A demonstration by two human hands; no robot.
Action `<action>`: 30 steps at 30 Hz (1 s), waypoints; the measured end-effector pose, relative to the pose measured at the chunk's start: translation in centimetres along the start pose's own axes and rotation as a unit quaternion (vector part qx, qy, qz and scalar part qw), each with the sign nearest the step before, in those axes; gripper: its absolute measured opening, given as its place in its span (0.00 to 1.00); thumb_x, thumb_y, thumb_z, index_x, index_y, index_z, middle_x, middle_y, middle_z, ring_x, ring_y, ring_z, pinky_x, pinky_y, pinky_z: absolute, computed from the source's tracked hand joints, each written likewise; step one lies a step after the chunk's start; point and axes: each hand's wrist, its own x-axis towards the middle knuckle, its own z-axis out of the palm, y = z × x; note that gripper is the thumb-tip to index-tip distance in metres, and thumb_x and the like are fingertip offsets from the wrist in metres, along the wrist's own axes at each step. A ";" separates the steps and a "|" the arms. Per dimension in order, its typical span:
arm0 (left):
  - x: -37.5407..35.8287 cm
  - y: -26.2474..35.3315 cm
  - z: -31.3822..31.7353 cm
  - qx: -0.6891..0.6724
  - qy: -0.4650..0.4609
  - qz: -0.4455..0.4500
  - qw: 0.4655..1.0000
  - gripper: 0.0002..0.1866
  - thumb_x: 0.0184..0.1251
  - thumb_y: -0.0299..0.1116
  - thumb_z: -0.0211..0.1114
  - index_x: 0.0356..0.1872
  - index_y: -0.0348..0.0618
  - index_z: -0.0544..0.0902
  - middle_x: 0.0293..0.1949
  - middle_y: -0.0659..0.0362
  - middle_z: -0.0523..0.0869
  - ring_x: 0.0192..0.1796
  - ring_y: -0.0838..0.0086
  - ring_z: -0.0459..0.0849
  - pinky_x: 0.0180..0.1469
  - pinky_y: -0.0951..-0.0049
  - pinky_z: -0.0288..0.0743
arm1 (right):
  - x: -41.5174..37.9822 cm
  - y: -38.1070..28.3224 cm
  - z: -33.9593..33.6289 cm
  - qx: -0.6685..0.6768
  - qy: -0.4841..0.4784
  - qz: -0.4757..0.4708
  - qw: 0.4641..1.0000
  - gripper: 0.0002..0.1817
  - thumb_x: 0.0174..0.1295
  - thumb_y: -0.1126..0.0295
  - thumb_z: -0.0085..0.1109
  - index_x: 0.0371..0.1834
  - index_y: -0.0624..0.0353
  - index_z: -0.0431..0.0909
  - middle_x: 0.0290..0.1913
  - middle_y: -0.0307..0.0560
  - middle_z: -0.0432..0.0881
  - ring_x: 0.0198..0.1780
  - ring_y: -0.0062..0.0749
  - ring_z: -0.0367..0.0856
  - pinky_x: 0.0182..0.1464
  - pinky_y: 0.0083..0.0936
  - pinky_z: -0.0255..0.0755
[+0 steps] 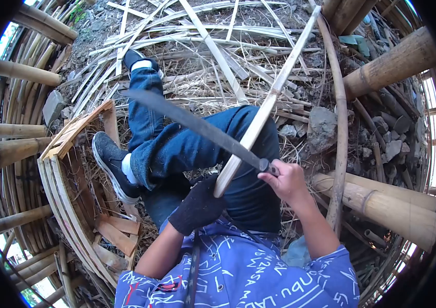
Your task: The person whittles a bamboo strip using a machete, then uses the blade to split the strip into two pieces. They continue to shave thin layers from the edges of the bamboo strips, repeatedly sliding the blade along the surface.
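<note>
My right hand (pixel 284 180), bare, is closed round the handle of a long machete (pixel 192 122). Its dark blade points up and to the left, crossing over a split bamboo strip (pixel 268 107). My left hand (pixel 199 203), in a black glove, grips the near end of that strip. From there the pale strip slants up and to the right, over my bent leg in blue jeans (pixel 197 146). The blade overlaps the strip a little beyond the gloved hand.
Bamboo strips (pixel 212 56) and shavings litter the ground ahead. A broken wooden crate (pixel 69 205) stands at left. At right lie rocks (pixel 326 128), thick bamboo poles (pixel 390 205) and a long curved stick (pixel 339 108). Bamboo poles (pixel 15 146) line the left side.
</note>
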 end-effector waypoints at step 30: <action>-3.4 2.0 0.7 0.026 0.005 0.043 0.999 0.27 0.52 0.27 0.61 0.57 0.36 0.74 0.34 0.38 0.84 0.37 0.48 0.85 0.41 0.54 0.77 | -1.8 -1.5 -3.7 0.133 0.107 0.003 0.985 0.32 0.56 0.36 0.63 0.25 0.60 0.79 0.12 0.46 0.71 0.17 0.42 0.76 0.21 0.31 0.67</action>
